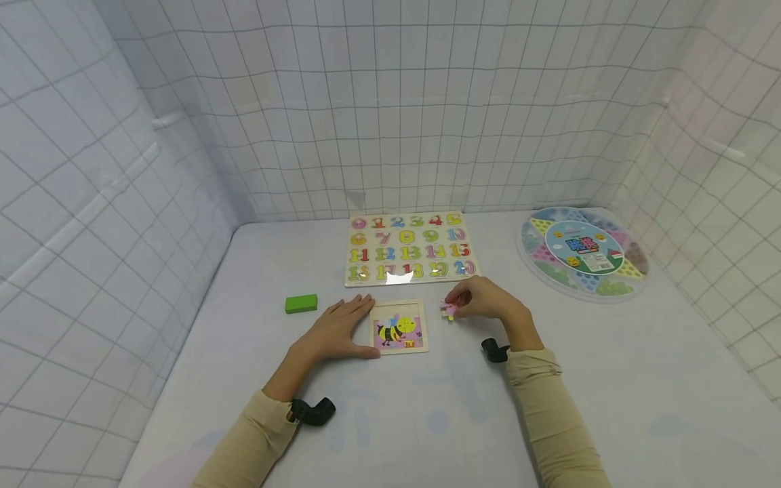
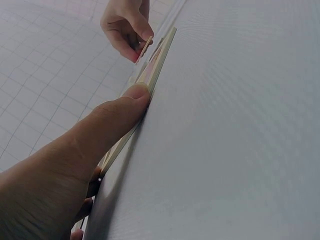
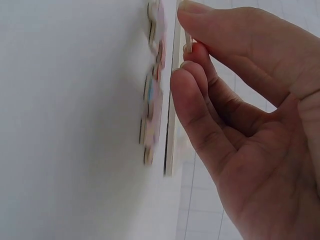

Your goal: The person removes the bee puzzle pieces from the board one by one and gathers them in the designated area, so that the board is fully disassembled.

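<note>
A small square bee jigsaw puzzle (image 1: 396,331) in a wooden frame lies on the table, its upper part bare wood. My left hand (image 1: 342,330) is spread along its left side, fingers nearly straight, fingertips at the top left corner and thumb at the lower edge. In the left wrist view the thumb (image 2: 120,112) rests on the frame's edge. Right of the puzzle, my right hand (image 1: 485,298) pinches a thin jigsaw piece (image 3: 188,41) between thumb and fingertips; its picture is hidden. Pink loose jigsaw pieces (image 1: 449,310) lie on the table by those fingertips.
Behind the puzzle lies a number board (image 1: 411,247) with colourful numerals. A green block (image 1: 302,303) lies left of my left hand. At the back right is a round board game in clear wrapping (image 1: 584,254). Grid-patterned cloth walls (image 1: 403,102) enclose the table at back and sides.
</note>
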{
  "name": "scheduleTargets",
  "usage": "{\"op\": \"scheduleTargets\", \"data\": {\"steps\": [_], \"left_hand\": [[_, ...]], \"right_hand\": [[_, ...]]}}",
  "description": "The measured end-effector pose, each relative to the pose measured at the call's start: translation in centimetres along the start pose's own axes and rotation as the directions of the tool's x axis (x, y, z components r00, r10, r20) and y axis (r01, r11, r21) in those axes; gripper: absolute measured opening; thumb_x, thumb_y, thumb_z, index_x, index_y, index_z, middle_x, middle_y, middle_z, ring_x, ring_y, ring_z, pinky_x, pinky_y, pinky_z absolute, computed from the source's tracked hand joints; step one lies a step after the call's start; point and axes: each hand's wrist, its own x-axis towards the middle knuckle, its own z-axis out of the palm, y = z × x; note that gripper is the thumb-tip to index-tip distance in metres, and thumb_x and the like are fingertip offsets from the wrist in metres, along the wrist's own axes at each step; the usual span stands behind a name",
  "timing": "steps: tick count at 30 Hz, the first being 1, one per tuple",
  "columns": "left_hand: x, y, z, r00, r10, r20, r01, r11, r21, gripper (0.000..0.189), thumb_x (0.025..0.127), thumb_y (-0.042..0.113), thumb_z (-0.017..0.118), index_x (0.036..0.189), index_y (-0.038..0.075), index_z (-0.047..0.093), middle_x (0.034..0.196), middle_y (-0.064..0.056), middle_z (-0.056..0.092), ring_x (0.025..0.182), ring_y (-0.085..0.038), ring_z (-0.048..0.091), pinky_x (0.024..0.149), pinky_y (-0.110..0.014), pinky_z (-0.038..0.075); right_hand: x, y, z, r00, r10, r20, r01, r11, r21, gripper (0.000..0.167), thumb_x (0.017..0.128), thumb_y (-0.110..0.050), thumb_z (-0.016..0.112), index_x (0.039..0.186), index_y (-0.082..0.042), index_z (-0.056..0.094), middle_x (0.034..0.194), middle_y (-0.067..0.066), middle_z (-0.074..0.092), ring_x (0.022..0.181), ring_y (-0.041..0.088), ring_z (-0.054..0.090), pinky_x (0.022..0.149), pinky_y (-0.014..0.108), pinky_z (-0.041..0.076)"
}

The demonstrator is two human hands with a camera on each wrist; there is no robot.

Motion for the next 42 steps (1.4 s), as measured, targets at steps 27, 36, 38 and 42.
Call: {"op": "scheduleTargets", "data": {"steps": [27,36,38,42], "left_hand": [[-0.1,0.1,0.0,1.000,-0.006,0.008,0.006,1.000,0.002,0.107,0.073,0.073,0.066,0.155,0.013,0.028,0.162,-0.004,0.026,0.151,-0.026,0.022,0.124,-0.049,0.017],[-0.1,0.1,0.1,1.000,-0.001,0.013,0.001,1.000,-0.001,0.107,0.074,0.072,0.065,0.154,0.012,0.028,0.162,-0.004,0.027,0.151,-0.025,0.022,0.125,-0.047,0.016],[-0.1,0.1,0.1,1.000,0.003,0.012,-0.003,1.000,-0.002,0.107,0.074,0.072,0.066,0.154,0.011,0.028,0.161,-0.005,0.027,0.151,-0.025,0.023,0.125,-0.048,0.017],[0.1,0.1,0.1,1.000,0.001,0.012,-0.001,1.000,0.008,0.108,0.074,0.073,0.065,0.154,0.012,0.028,0.162,-0.004,0.027,0.151,-0.025,0.023,0.125,-0.047,0.017]], "right_hand": [[-2.9,5.5,-2.9,0.985,0.146,-0.090,-0.141,0.988,0.059,0.028,0.080,-0.007,0.075,0.108,-0.004,0.074,0.093,0.009,0.068,0.082,0.017,0.055,0.072,0.027,0.047],[-3.0,6.1,-3.1,0.979,0.177,-0.104,-0.173,0.984,0.043,0.028,0.082,-0.007,0.072,0.110,-0.004,0.073,0.100,0.012,0.066,0.088,0.021,0.055,0.074,0.028,0.046],[-3.1,6.2,-3.2,0.978,0.181,-0.108,-0.178,0.983,0.038,0.028,0.082,-0.007,0.072,0.110,-0.004,0.073,0.101,0.012,0.066,0.089,0.022,0.055,0.074,0.028,0.046],[-3.1,6.3,-3.3,0.979,0.173,-0.111,-0.171,0.985,0.024,0.028,0.083,-0.008,0.071,0.110,-0.005,0.073,0.102,0.013,0.065,0.090,0.023,0.055,0.074,0.029,0.046]]}}
